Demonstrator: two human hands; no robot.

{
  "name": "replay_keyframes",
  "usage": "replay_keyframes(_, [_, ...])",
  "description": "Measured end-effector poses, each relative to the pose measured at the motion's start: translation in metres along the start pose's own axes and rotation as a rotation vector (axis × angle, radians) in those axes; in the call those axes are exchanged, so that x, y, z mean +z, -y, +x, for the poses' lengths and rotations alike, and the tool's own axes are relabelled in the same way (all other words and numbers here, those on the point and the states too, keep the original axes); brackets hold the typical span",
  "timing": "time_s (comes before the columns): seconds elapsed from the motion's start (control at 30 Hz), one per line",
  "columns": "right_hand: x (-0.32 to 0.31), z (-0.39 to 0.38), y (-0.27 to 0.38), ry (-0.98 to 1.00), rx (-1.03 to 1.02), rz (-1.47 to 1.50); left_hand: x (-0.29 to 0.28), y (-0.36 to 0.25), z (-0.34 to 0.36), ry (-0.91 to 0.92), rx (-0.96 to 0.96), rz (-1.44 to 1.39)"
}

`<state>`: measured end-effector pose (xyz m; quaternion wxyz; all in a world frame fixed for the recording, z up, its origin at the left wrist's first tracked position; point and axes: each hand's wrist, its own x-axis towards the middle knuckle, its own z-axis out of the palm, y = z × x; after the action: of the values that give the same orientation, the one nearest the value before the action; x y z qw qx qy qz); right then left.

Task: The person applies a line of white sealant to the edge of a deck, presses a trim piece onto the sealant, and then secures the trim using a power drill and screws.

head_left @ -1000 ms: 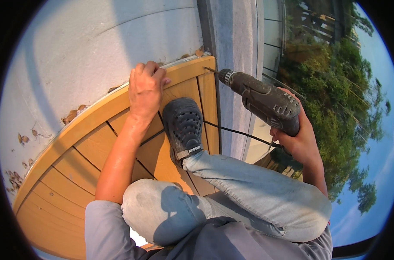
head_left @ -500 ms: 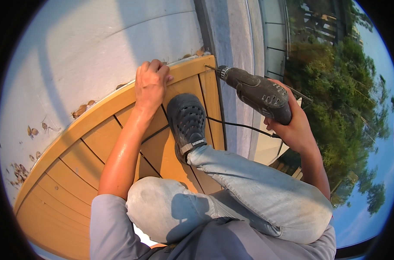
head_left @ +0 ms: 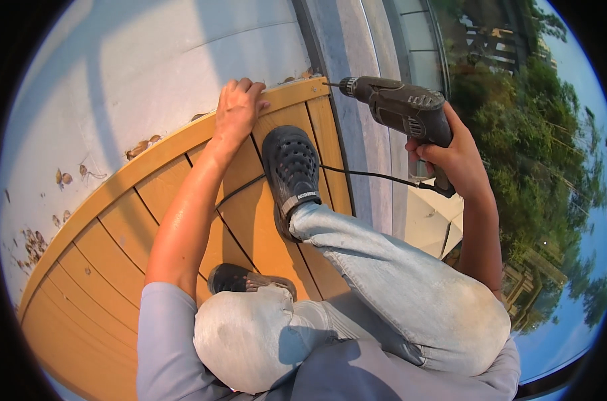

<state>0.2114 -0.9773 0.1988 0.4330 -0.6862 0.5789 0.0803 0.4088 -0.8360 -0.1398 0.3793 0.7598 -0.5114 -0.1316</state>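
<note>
My right hand (head_left: 462, 152) is wrapped around the handle of a dark power drill (head_left: 403, 107), held nearly level and pointing left. Its thin bit (head_left: 331, 84) reaches the right end of the curved yellow-brown wooden edge board (head_left: 290, 95). Whether the tip touches the wood I cannot tell. A small dark spot marks that end of the board. My left hand (head_left: 238, 112) rests at the same board, left of the bit, its fingers curled closed. What lies inside them, if anything, is hidden. The drill's black cord (head_left: 370, 173) runs left across the planks.
My dark clog (head_left: 290, 164) stands on the wooden planks (head_left: 133, 220), the other shoe (head_left: 233, 277) behind it. A pale surface with dry leaves (head_left: 139, 148) borders the board's far side. Grey strips (head_left: 357, 127) line the right, beside glass reflecting trees (head_left: 517, 134).
The drill has shifted right relative to the board's end and turned more level; its bit no longer stands at the spot in the wood. My second shoe has come into view. My left hand stays at the board.
</note>
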Motion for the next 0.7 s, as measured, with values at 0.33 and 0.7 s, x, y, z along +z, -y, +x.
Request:
replay_keyframes(0.33, [0.023,-0.057,-0.029,-0.11,-0.04,0.243,0.006,-0.013,-0.004,0.039,0.323,0.126])
replay_keyframes(0.7, [0.029,-0.07,-0.046,-0.228,-0.004,0.342,0.031,-0.043,0.033,0.311,0.405,0.31])
